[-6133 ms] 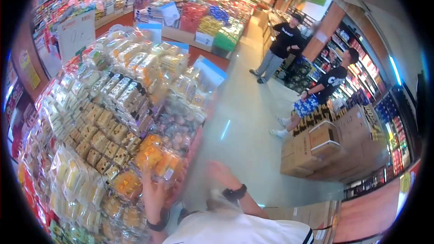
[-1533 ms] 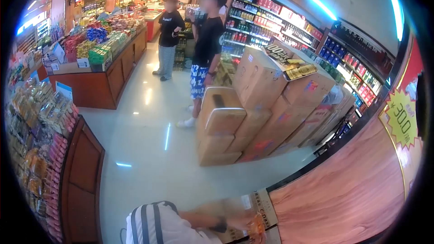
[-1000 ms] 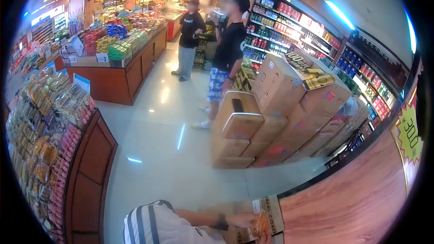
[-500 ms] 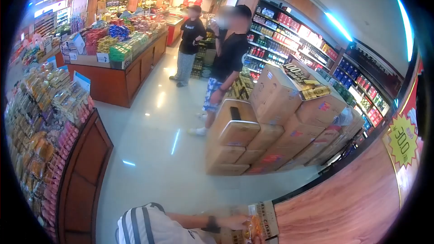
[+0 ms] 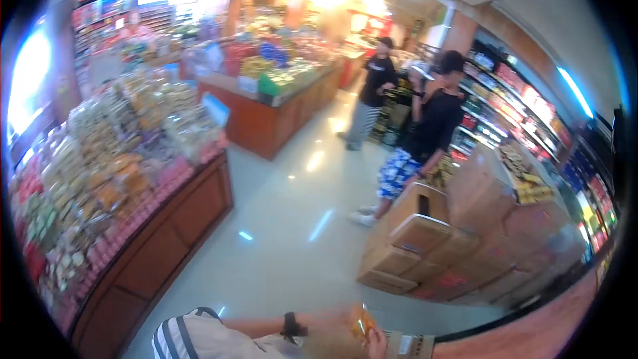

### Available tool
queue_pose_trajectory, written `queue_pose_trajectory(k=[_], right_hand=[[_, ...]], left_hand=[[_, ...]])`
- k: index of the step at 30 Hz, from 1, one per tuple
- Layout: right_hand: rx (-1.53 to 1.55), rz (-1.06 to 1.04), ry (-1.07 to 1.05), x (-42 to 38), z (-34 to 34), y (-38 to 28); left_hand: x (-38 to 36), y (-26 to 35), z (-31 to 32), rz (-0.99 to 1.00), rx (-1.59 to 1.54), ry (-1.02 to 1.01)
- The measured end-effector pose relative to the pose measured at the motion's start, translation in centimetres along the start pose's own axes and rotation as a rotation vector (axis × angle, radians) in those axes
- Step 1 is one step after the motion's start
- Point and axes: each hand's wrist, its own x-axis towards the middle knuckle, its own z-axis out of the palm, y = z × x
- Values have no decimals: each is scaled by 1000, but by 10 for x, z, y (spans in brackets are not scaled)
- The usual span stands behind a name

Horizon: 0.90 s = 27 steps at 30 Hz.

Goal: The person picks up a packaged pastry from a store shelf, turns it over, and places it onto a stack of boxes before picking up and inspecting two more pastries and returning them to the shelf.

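A small orange, shiny plastic-wrapped packet [image 5: 361, 320] is at the bottom of the head view. My right hand [image 5: 377, 344] comes up from the lower edge with its fingers closed against the packet's lower right side. My left hand [image 5: 334, 321] reaches across from the left, smeared by motion, its fingertips right at the packet's left side. A dark watch [image 5: 291, 327] is on that wrist, below a white sleeve with grey stripes. Just under the hands is a printed cardboard box [image 5: 409, 345].
A wooden counter [image 5: 166, 246] heaped with bagged goods stands at left, a second display counter [image 5: 252, 119] behind it. Stacked cartons [image 5: 465, 239] fill the right. One person [image 5: 432, 119] stands beside them, another person [image 5: 375, 86] farther back. Glossy floor [image 5: 286, 252] lies between.
The view has swung left, so counters, people and cartons sit farther right. The orange packet is now raised above the printed box, with my right fingers more visible on it.
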Motion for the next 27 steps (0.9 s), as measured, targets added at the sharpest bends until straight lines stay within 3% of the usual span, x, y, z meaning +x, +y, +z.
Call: queue_pose_trajectory(k=[2,5,12,15,18,21,23,24,26,27], right_hand=[[-12,-19,-147,13,41,-12],[-80,-42,-329,16,110,-39],[-302,-97,-648,-28,253,-80],[-371,-87,-783,-36,299,-78],[-489,-200,-851,-66,340,-87],[-494,-173,-939,-76,367,-94],[-281,-193,-1041,-79,377,-101],[-368,-242,-1018,-75,386,-102],[-559,-309,-984,-64,409,-100],[-502,-262,-1012,-63,421,-102]], left_hand=[[-35,-18,-49,44,514,286],[-101,10,-64,9,426,642],[-233,59,-77,20,569,1058],[-281,64,-74,162,389,1120],[-319,62,-80,130,489,1265],[-346,87,-80,45,493,1309],[-353,114,-69,206,352,1298],[-356,129,-70,270,282,1263],[-364,132,-79,141,429,1362],[-370,133,-82,83,504,1429]])
